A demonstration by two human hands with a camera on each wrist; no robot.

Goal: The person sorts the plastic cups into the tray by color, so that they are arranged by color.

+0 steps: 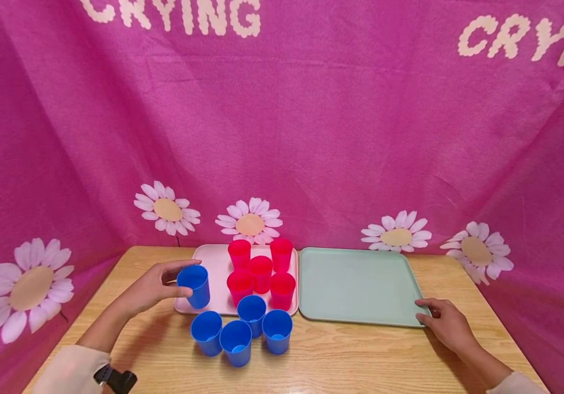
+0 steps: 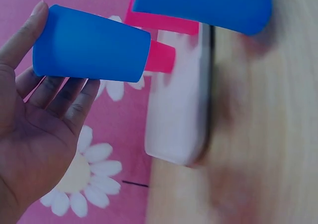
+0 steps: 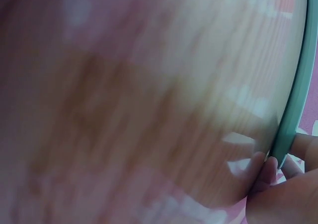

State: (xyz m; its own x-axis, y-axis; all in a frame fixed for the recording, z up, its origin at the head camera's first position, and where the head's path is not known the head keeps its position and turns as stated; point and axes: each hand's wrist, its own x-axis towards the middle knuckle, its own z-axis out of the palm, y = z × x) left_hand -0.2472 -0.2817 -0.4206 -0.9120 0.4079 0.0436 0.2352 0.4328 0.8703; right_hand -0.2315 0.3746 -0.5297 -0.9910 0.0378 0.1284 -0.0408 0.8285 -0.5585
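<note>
Between its thumb and fingers my left hand (image 1: pixel 155 285) holds a blue cup (image 1: pixel 194 287) upright at the left part of the pale pink tray (image 1: pixel 215 257). The left wrist view shows this cup (image 2: pixel 92 47) gripped from the side, apparently raised off the tray. Several red cups (image 1: pixel 260 274) stand on the pink tray's right part. A group of other blue cups (image 1: pixel 236 346) stands upright at its front edge and on the table. My right hand (image 1: pixel 448 324) pinches the front right corner of the pale green tray (image 1: pixel 361 287); in the right wrist view its fingers meet the rim (image 3: pixel 293 110).
Both trays lie side by side on a wooden table (image 1: pixel 351 361). Behind the table and at both sides hangs a magenta cloth (image 1: pixel 321 137) printed with daisies and pale letters. A black strap (image 1: pixel 114 378) is on the left wrist.
</note>
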